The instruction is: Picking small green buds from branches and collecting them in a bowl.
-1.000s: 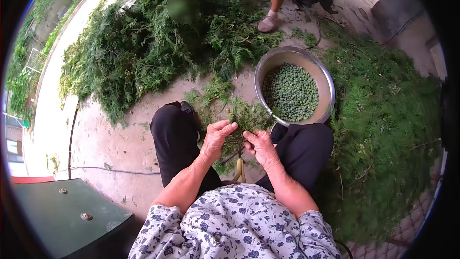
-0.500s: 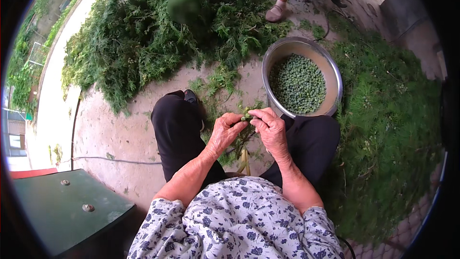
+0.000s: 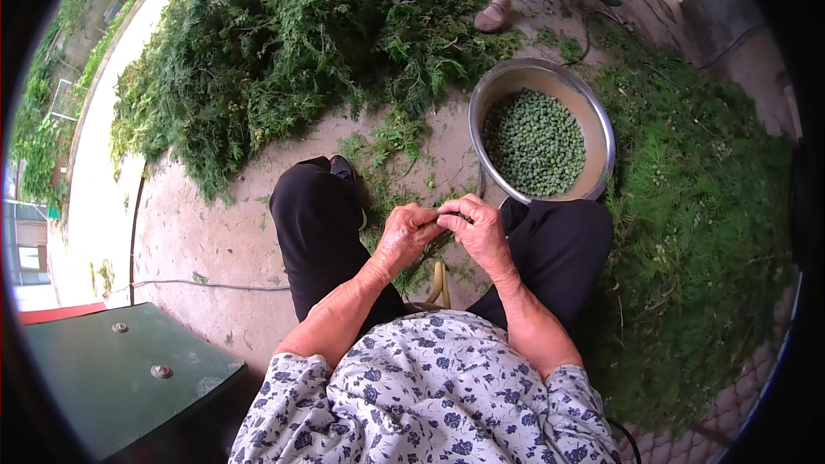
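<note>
My left hand [image 3: 404, 238] and my right hand [image 3: 479, 234] meet in front of my lap, fingertips pinched together. Between them is a small green sprig, mostly hidden behind the fingers; only a dark bit shows. Just beyond my right knee stands a wide metal basin [image 3: 603, 112], tilted a little towards me. Small round green berries [image 3: 534, 139] fill its bottom. Loose green twigs [image 3: 397, 139] lie on the ground past my hands.
A large heap of cut evergreen branches [image 3: 284, 51] lies ahead to the left. More greenery [image 3: 687, 232] spreads along my right. Another person's foot [image 3: 493, 14] rests beyond the basin. A green panel [image 3: 129, 378] is at lower left, and a thin cable [image 3: 210, 285] crosses the concrete.
My fingers have drawn closer together, and the sprig with green berries that showed between them is now mostly covered. My right hand has shifted slightly left.
</note>
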### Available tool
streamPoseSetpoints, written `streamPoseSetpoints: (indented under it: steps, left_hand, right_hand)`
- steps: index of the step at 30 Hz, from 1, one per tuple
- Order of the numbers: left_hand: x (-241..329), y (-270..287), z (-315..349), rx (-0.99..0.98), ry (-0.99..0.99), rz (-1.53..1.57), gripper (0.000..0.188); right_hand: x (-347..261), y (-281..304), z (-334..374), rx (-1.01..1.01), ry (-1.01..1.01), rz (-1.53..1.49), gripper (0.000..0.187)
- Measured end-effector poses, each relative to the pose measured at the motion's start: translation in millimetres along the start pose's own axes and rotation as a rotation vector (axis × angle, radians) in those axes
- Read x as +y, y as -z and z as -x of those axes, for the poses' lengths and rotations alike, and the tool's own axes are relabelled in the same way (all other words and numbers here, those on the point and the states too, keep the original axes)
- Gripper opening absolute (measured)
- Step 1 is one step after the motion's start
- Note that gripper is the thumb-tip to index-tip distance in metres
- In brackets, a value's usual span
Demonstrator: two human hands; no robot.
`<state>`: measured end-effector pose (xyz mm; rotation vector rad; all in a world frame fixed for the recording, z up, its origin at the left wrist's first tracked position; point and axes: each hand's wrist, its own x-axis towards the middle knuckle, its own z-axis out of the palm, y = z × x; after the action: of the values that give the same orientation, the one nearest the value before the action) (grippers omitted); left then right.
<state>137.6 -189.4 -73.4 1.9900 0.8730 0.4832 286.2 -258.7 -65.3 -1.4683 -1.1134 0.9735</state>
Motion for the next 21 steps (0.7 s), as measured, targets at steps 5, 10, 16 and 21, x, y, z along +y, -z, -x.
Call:
streamPoseSetpoints:
  steps: [5, 10, 16, 21]
  left_hand:
    - [6.4, 1.1, 2.6, -0.021, 0.135, 0.175, 0.022]
    - [13.2, 3.9, 4.2, 0.016, 0.181, 0.319, 0.023]
    - [17.1, 6.2, 3.1, 0.06, 0.284, 0.461, 0.03]
    - [16.7, 3.9, 2.2, 0.067, 0.236, 0.349, 0.03]
  right_hand:
    - [6.3, -2.8, 3.1, -0.012, -0.121, -0.215, 0.011]
    - [1.9, 9.6, 4.4, -0.049, -0.353, -0.912, 0.011]
    - [-10.3, 21.3, 1.7, -0.016, -0.367, -0.963, 0.011]
    - [-4.5, 16.6, -1.8, -0.006, -0.328, -0.573, 0.013]
